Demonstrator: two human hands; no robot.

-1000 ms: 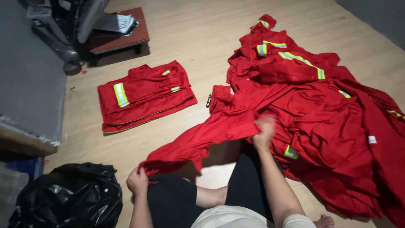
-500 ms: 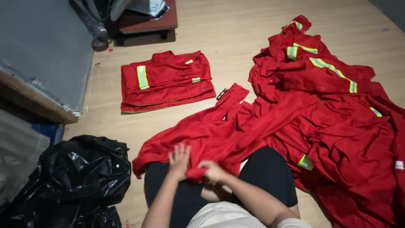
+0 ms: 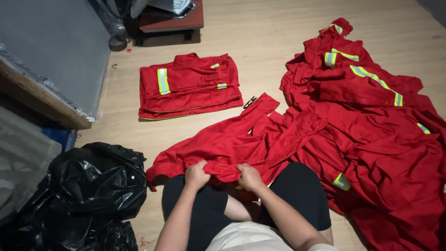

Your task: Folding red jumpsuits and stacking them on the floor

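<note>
I sit on a wooden floor with a red work garment [image 3: 241, 139] spread over my knees. My left hand [image 3: 196, 175] and my right hand [image 3: 249, 176] both grip its near edge, close together, fingers closed on the cloth. The garment stretches away from me toward a big loose heap of red garments with yellow-silver reflective stripes [image 3: 371, 116] on my right. A neat folded stack of the same red garments [image 3: 188, 86] lies on the floor ahead, to the left.
A black plastic bag [image 3: 93, 181] bulges at my left knee. A grey slab with a wooden edge [image 3: 51, 60] leans at far left. A low dark-red stand [image 3: 172, 21] sits at the top. Bare wooden floor [image 3: 260, 42] shows between stack and heap.
My hands came together on the garment's near edge over my lap; a second ago they were apart, the right reaching out to the cloth. The view has shifted left.
</note>
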